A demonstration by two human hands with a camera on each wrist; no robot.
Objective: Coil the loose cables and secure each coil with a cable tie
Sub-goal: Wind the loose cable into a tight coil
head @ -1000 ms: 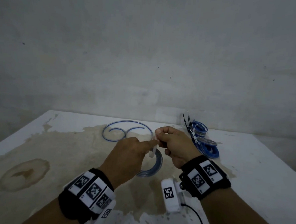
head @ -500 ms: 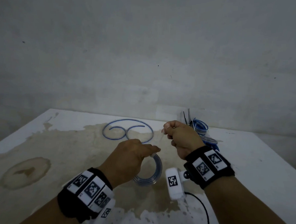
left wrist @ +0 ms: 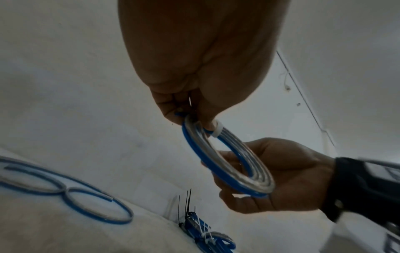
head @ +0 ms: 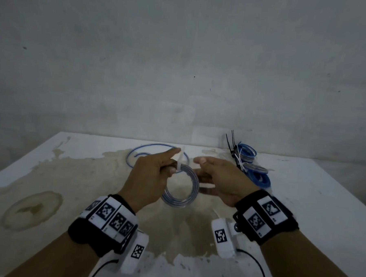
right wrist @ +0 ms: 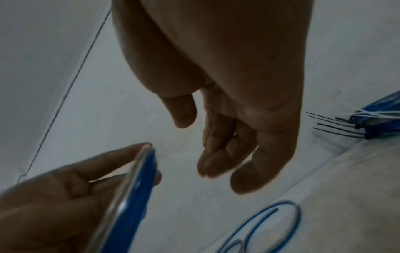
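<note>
Right hand (head: 220, 178) now off white cable tie (head: 179, 161), fingers loosened.

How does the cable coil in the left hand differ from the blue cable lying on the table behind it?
The held coil is wound tight in several turns; the loose cable sprawls in open loops with a free end showing. The held coil has a white cable tie around it; the loose cable has none. The left hand holds the coil above the table; the loose cable lies flat on it. Both are blue-and-clear cable.
</note>
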